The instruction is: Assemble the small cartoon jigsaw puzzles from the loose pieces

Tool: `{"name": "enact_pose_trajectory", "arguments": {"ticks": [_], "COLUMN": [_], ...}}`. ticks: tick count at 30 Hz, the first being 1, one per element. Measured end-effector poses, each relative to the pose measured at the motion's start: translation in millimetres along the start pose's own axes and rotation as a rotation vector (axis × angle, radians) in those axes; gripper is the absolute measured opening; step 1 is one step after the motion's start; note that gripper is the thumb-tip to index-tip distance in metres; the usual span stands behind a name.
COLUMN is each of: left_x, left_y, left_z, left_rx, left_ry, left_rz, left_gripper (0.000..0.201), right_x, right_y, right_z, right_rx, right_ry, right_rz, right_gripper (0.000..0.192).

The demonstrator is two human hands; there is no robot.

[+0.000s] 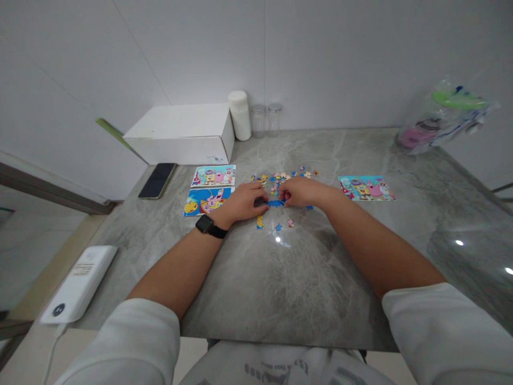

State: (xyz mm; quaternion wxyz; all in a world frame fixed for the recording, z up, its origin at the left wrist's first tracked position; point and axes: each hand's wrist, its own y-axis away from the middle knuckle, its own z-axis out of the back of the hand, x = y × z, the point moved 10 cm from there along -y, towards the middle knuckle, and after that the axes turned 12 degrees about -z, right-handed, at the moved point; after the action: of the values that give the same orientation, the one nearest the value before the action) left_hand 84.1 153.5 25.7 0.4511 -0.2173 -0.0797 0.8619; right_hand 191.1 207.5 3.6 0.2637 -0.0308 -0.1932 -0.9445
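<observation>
Fingers of the left hand [244, 202] and right hand [298, 192] curl together, pinching a blue puzzle piece [276, 203] at mid-frame on the grey desk [280, 278]. Loose pieces [280, 176] lie scattered just above; printed cards [212, 175] sit to the left.

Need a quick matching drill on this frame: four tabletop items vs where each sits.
Items:
1. phone
2. white box
3. plastic bag
4. blue puzzle piece

Places:
A. far right, by the wall
B. between left hand and right hand
C. left table edge, in front of the box
D. back left, beside the white bottle

Pairs: 1-C, 2-D, 3-A, 4-B
</observation>
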Motion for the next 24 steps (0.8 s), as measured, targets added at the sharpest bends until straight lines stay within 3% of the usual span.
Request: {"name": "enact_pose_trajectory", "arguments": {"ticks": [12, 19, 24], "left_x": [-1.9, 11.4, 11.9], "left_y": [-0.7, 3.3, 2.1], "left_z": [3.3, 15.8, 7.6], "left_rx": [0.011, -0.106, -0.049], "left_ry": [-0.004, -0.099, -0.081], "left_rz": [0.011, 0.093, 0.092], "left_gripper": [0.015, 0.013, 0.012], "right_x": [-5.2, -13.8, -6.7], "right_y": [4.2, 0.9, -0.5], "right_z": [9.5, 16.5, 9.8], "right_rx": [-0.013, -0.099, -0.076], "right_ry": [-0.036, 0.038, 0.024], "right_rz": [-0.006, -0.084, -0.069], "right_gripper": [0.024, 0.017, 0.016]}}
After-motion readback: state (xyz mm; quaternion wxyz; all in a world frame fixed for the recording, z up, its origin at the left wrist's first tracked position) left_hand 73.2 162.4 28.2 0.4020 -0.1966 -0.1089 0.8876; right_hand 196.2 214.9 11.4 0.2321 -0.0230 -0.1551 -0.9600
